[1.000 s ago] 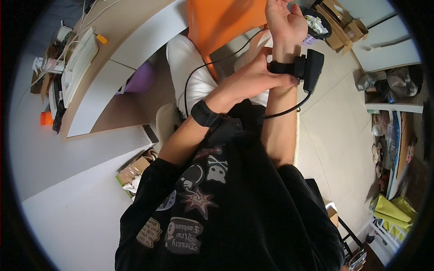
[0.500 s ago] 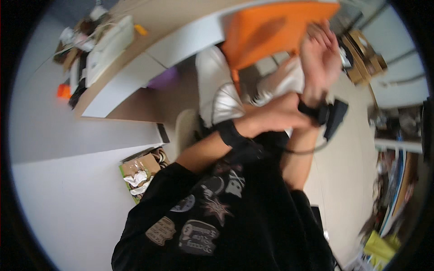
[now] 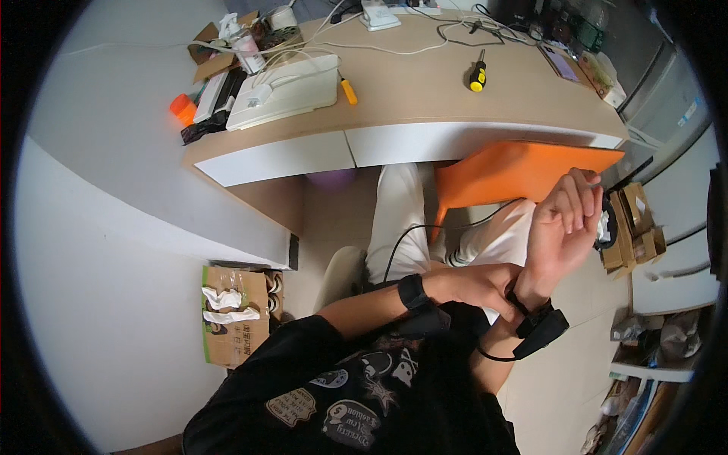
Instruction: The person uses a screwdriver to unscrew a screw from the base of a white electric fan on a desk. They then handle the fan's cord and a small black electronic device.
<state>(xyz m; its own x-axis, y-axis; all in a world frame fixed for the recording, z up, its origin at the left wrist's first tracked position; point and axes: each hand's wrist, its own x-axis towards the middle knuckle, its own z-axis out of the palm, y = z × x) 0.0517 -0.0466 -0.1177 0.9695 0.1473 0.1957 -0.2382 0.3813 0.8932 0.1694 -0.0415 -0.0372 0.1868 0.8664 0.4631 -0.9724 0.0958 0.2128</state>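
Observation:
My left hand reaches across my body and closes on a black strap device worn on my right wrist. A black cable loops from that device. My right hand is raised with its fingers curled in and holds nothing. A black band sits on my left wrist. Both hands hover above my lap, in front of an orange chair seat.
A curved wooden desk carries a yellow-and-black screwdriver, a white machine, an orange pen and several cables. On the floor are a cardboard box with crumpled paper at left and more boxes at right.
The view has swung up onto the desk top. My hands now sit lower and further right in the picture, with my left hand still on my right wrist.

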